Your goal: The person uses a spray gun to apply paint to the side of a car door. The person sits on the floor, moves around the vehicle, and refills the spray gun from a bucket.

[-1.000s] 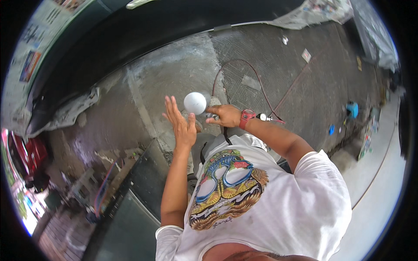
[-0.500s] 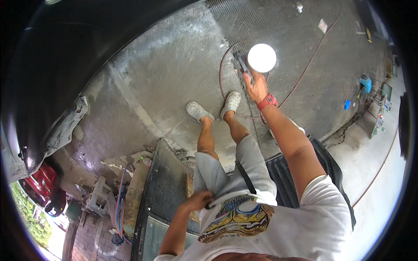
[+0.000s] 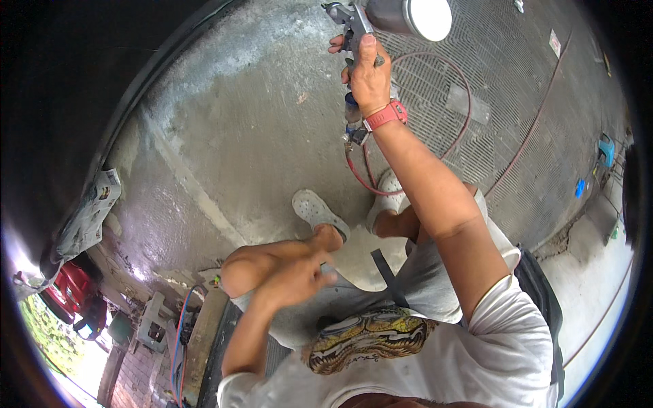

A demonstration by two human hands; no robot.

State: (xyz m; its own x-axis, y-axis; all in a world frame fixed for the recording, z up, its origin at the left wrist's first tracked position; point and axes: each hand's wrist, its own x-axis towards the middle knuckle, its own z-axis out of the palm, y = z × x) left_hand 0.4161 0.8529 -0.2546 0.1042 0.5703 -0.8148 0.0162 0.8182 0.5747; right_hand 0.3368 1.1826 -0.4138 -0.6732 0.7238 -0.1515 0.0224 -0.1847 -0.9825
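My right hand (image 3: 371, 75), with a red watch on the wrist, is stretched far forward. Its fingers are wrapped round the handle of a grey metal spray gun (image 3: 356, 26). Beside the gun is its dark cup (image 3: 388, 15), which has a white round end (image 3: 431, 18). A red air hose (image 3: 468, 102) runs from the fitting below the handle and loops over the floor. My left hand (image 3: 289, 280) is over my bent left knee, near my grey shorts. Motion smears its fingers, and no object shows in it.
A large dark panel (image 3: 81, 88) fills the upper left, with newspaper (image 3: 95, 207) along its edge. At the lower left are a red vehicle (image 3: 68, 289), a grey block (image 3: 152, 323) and blue and red hoses (image 3: 179, 340). A blue object (image 3: 606, 148) is at the far right.
My right hand has moved forward and left with the spray gun, bringing its handle into view. My left hand has risen from my waist to my knee. My legs have bent into a crouch.
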